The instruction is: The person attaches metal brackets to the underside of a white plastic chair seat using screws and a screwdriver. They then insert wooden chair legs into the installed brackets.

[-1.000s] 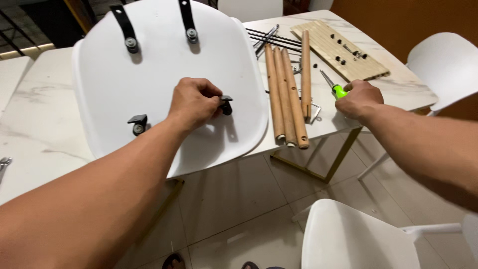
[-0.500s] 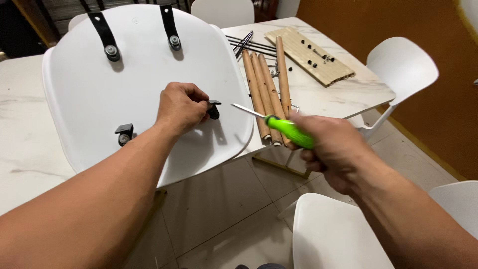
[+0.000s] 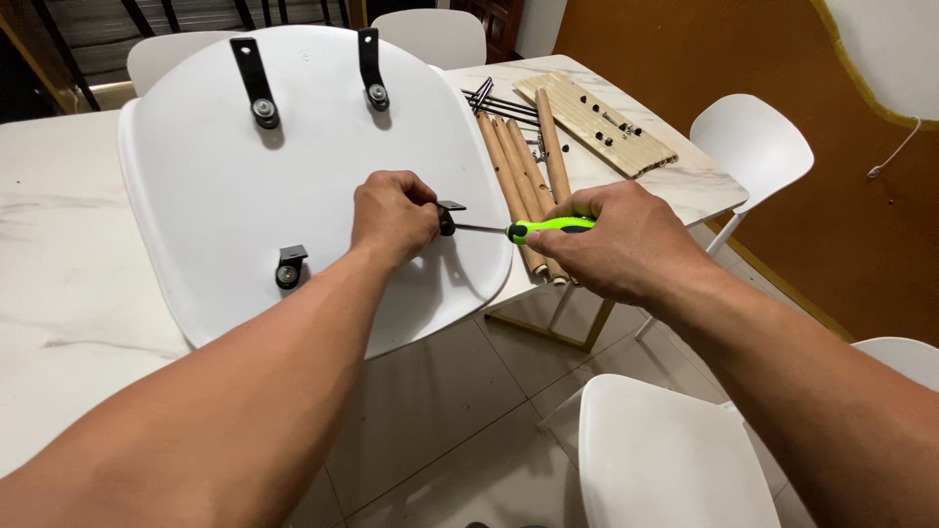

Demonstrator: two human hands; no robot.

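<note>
Head view: left hand (image 3: 393, 215) pinching small black bracket (image 3: 451, 207) against upturned white chair seat (image 3: 215, 196) on marble table (image 3: 59, 254); right hand (image 3: 616, 240) gripping green-handled screwdriver (image 3: 533, 230), tip at bracket. Best kept square to the screw, pressed firmly, bracket steadied flat.

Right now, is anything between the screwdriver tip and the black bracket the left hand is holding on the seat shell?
Nothing visible. The right hand points the green-handled screwdriver straight at the black bracket, pinched by the left hand on the white seat shell. The wooden legs lie behind the shaft.
</note>
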